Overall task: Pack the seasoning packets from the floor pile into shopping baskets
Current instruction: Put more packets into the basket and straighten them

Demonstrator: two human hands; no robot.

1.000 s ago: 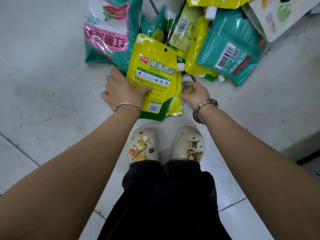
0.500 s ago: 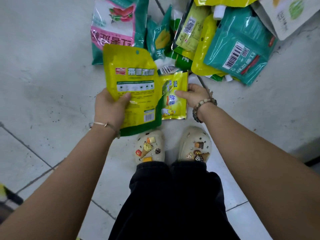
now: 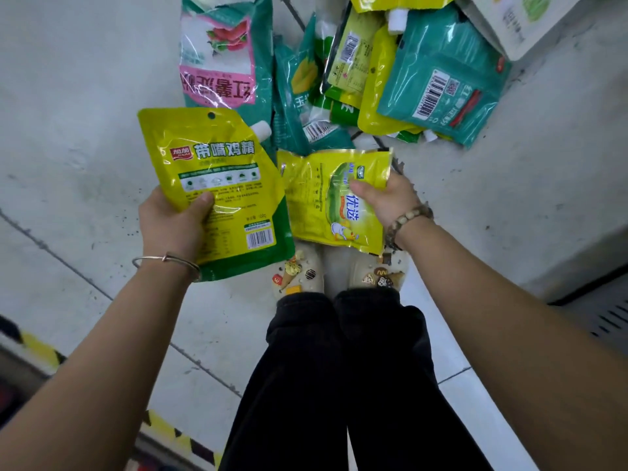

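The left hand (image 3: 168,226) held a yellow pouch (image 3: 217,178), its fingers (image 3: 201,202) clamped on the lower left edge with the thumb on the printed face and the rest behind. That grip kept the pouch upright, spout at the top right, and clear of the floor (image 3: 85,96). The right hand (image 3: 394,198) pinched a smaller packet (image 3: 326,205) near its right edge, thumb on top and the other fingers underneath (hidden by the foil), so it lay nearly flat above the shoes (image 3: 299,270). Taking one in each hand looked like a way to carry two per trip. The pile (image 3: 424,79) lay on the floor just beyond both hands, with many packets overlapping. No basket was in view, so packing seemed far from finished.
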